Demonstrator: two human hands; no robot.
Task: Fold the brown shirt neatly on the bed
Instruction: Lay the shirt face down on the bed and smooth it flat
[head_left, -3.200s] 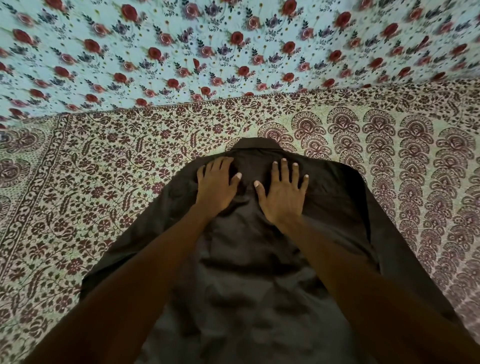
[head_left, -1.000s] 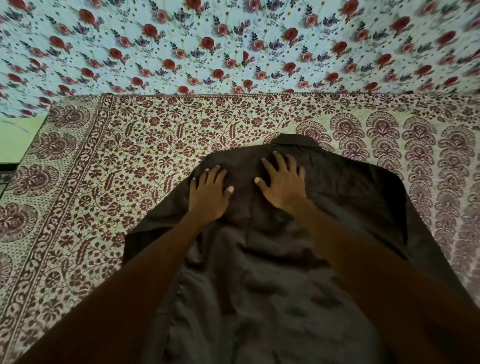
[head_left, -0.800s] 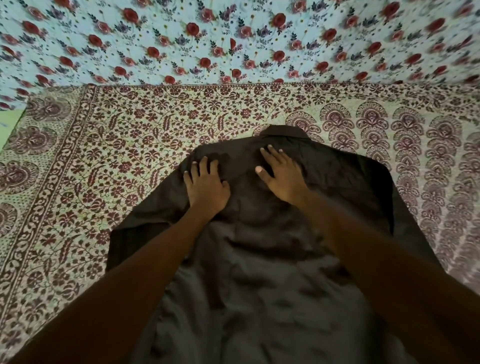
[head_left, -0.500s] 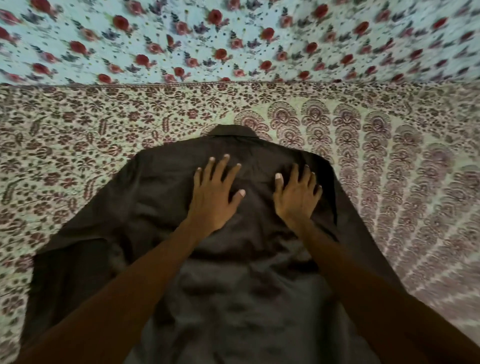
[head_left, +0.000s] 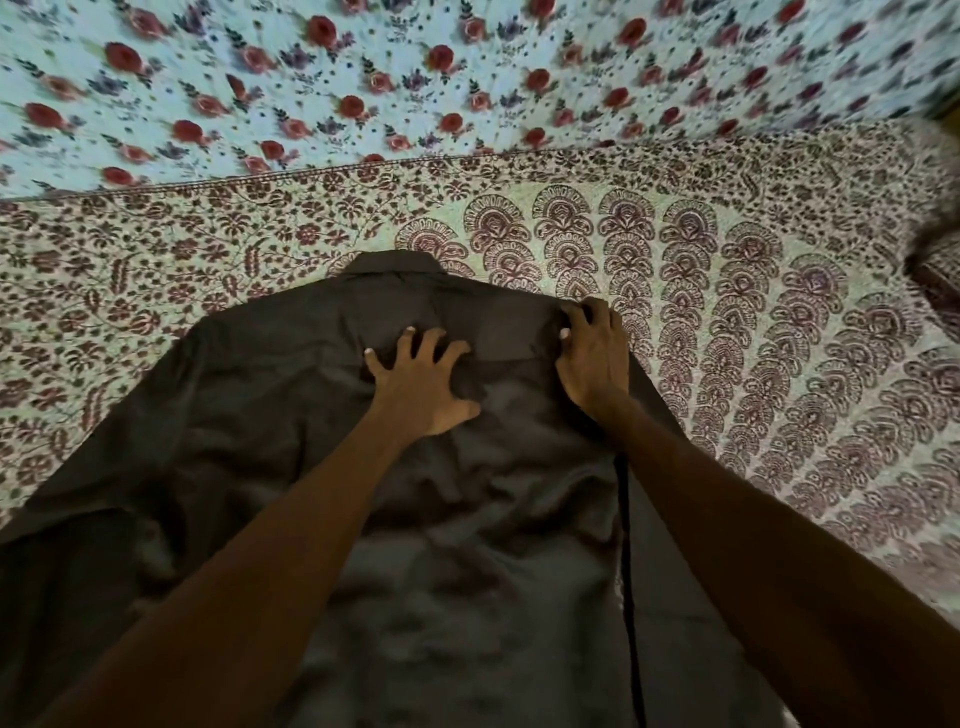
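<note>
Spread fingers (head_left: 402, 347) of the left hand (head_left: 423, 391) press down on the brown shirt (head_left: 260, 415) (lying on the patterned bedspread (head_left: 779, 364), collar farthest away); the right hand (head_left: 595, 359) curls round its shoulder edge.

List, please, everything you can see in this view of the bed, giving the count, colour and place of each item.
dark brown collared shirt: one, dark brown, spread on the bed, collar at the far end.
cream-and-maroon floral printed bedspread: one, cream with maroon, covering the bed under the shirt.
light blue cloth printed with red roses: one, light blue and red, beyond the bedspread's far edge.
dark blurred object: one, dark, at the right edge; too blurred to identify.
left hand: one, fingers spread, fingertips pressing the shirt's upper middle.
right hand: one, grip on the shirt's shoulder edge on the right side.
</note>
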